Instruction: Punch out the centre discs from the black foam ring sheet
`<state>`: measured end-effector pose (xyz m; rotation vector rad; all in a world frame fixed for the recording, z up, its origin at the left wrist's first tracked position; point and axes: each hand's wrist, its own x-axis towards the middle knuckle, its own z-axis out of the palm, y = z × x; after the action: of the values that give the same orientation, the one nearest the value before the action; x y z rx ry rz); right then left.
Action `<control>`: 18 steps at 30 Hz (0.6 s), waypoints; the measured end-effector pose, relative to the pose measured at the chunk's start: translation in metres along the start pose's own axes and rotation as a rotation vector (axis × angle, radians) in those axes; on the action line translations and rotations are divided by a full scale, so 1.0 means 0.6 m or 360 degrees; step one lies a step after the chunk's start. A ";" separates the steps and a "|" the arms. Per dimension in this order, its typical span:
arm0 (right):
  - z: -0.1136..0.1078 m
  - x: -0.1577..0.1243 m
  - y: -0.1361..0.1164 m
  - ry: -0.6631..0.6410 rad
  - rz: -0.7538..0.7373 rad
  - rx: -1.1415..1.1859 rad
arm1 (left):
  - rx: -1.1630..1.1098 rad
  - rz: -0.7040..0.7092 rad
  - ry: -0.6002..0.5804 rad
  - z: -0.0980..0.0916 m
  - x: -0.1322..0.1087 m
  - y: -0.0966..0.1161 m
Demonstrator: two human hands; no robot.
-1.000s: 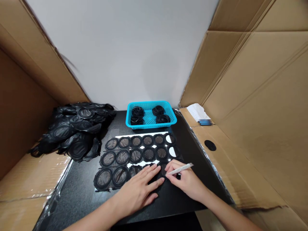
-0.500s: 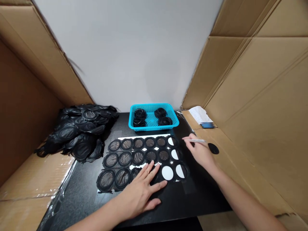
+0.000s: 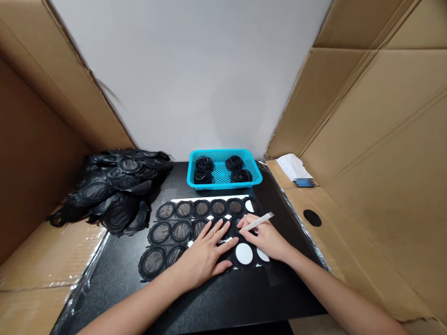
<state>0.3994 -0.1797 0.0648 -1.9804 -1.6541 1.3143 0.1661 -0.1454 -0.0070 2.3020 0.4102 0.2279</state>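
A black die-cut sheet [image 3: 181,229] of round mesh rings lies on the black table [image 3: 115,279]. Some holes at its right side show white backing [image 3: 243,253]. My left hand [image 3: 204,256] lies flat on the sheet's lower middle, fingers spread. My right hand [image 3: 266,237] pinches a thin white stick-like tool [image 3: 257,221], its tip resting on a ring in the middle row near the sheet's right side.
A blue basket [image 3: 223,179] with black rings stands behind the sheet. A heap of black punched sheets [image 3: 115,190] lies at the left. Cardboard walls flank both sides. On the right cardboard ledge lie one black disc [image 3: 312,217] and a white paper [image 3: 292,166].
My right hand reached out to the right cardboard ledge with the tool, then came back to the sheet. A ring is gone from the bottom row, showing white. My left hand shifted slightly up.
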 end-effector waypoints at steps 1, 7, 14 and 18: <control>0.000 0.001 0.001 0.0002 -0.0007 -0.0002 | -0.0003 0.0001 0.0003 0.001 0.000 0.000; -0.002 0.008 -0.003 -0.0005 -0.0051 -0.0029 | -0.0014 0.0003 0.0030 0.005 -0.002 0.001; 0.021 -0.015 -0.010 -0.0040 -0.0401 -0.0529 | -0.0010 0.0006 0.0080 0.001 0.000 0.001; -0.012 -0.002 0.025 0.0188 -0.0509 -0.0827 | 0.0011 -0.0017 0.0034 0.003 -0.001 0.003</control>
<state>0.4148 -0.1833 0.0591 -1.8750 -2.3025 0.6871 0.1664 -0.1480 -0.0071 2.3053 0.4345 0.2467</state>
